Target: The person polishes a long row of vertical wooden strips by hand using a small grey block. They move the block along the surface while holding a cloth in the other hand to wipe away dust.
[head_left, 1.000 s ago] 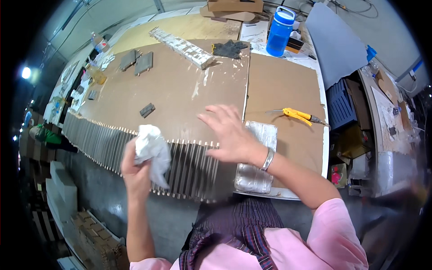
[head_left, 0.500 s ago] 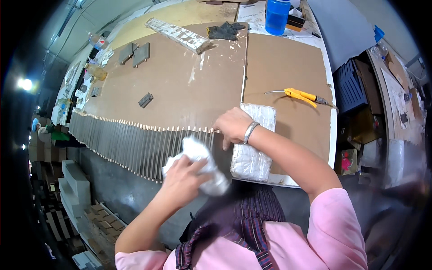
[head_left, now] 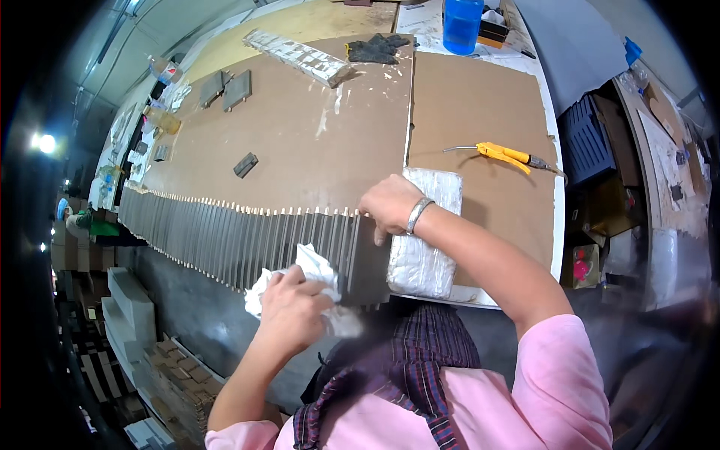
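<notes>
My left hand is closed round a crumpled white cloth and rests over the near edge of a long row of thin grey panels. The panels stand side by side along the table's front edge, with pale wooden tips showing at their ends. At the row's right end, my right hand grips the far edge of the last grey panel, its fingers curled down and partly hidden. Just beside that hand lies a white plastic-wrapped block, under my right wrist.
A yellow air blow gun lies on the right board with its hose. Farther back are a dark glove, a white-smeared bar, small grey blocks and a blue container. Bottles line the left edge.
My left hand and the cloth have moved slightly left and toward me along the panels. My right hand stays at the last panel.
</notes>
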Action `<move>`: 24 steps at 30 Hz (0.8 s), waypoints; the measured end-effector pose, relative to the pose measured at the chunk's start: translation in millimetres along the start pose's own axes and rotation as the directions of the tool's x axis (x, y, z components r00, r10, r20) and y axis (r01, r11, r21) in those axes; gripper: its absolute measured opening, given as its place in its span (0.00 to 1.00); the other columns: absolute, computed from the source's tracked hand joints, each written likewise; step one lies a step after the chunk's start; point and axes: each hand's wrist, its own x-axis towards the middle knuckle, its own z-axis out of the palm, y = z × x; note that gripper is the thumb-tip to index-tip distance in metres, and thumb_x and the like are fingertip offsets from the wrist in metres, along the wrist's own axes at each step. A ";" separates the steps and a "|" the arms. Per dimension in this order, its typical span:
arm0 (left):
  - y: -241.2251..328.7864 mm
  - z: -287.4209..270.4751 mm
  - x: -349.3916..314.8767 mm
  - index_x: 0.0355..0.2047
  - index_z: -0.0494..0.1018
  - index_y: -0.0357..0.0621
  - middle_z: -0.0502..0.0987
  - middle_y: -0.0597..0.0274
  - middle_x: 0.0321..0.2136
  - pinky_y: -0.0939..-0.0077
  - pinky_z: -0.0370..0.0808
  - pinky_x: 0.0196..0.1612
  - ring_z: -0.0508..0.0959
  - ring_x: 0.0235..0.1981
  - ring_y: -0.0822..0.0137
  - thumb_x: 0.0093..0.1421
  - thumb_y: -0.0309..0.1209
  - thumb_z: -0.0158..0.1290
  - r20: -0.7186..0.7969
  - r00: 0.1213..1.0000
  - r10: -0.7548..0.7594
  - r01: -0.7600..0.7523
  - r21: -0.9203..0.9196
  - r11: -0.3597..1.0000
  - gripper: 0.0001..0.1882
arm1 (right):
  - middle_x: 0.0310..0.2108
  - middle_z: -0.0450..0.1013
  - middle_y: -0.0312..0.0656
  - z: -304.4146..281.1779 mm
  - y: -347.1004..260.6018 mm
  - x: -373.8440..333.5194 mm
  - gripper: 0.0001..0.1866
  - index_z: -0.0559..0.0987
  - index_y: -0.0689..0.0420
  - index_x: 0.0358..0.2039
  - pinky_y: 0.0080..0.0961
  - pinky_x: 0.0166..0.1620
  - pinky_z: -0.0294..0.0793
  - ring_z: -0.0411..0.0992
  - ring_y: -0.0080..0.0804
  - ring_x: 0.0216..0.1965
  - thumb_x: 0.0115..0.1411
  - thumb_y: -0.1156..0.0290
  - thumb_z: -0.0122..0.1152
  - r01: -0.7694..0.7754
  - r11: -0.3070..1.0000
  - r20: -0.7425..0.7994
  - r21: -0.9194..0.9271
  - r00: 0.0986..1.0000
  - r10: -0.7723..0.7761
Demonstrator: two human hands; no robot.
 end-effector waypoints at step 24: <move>-2.4 85.0 23.8 0.43 0.81 0.51 0.78 0.54 0.53 0.58 0.73 0.47 0.74 0.43 0.50 0.49 0.22 0.56 -0.373 0.872 -0.315 0.091 -0.509 0.856 0.19 | 0.34 0.79 0.46 8.5 1.7 2.3 0.28 0.84 0.57 0.44 0.35 0.40 0.79 0.78 0.42 0.34 0.36 0.77 0.75 0.195 0.941 -0.241 0.276 0.962 -0.129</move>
